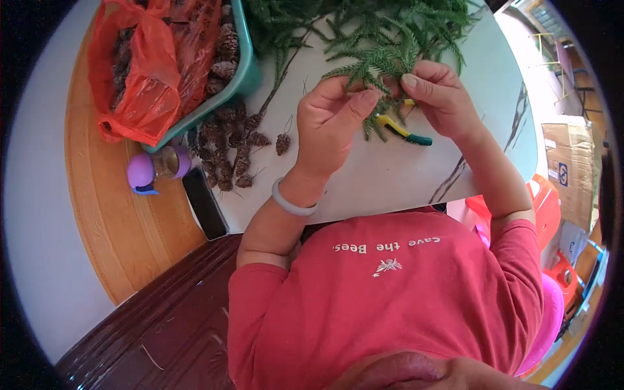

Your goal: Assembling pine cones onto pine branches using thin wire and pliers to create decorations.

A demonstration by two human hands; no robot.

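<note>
A green artificial pine branch (380,64) is raised over the white marbled tabletop, with its needles spreading between my hands. My left hand (331,123), with a pale bangle on its wrist, closes thumb and fingers on the branch's left side. On the other side my right hand (442,97) pinches it near its lower stems. Whatever fine part lies between the fingertips is hidden. Just below the branch lies a tool with yellow and dark green handles (404,132); its head is covered. Left of my left hand, a small pinecone with a wire loop (283,143) rests on the table.
More pine branches (279,23) are heaped at the far side. A teal basin (244,81) at far left holds pinecones and red plastic bags (153,71). Loose pinecones (224,146), a black phone (205,203) and a purple-capped bottle (153,168) lie nearer. Cardboard boxes (569,169) stand right.
</note>
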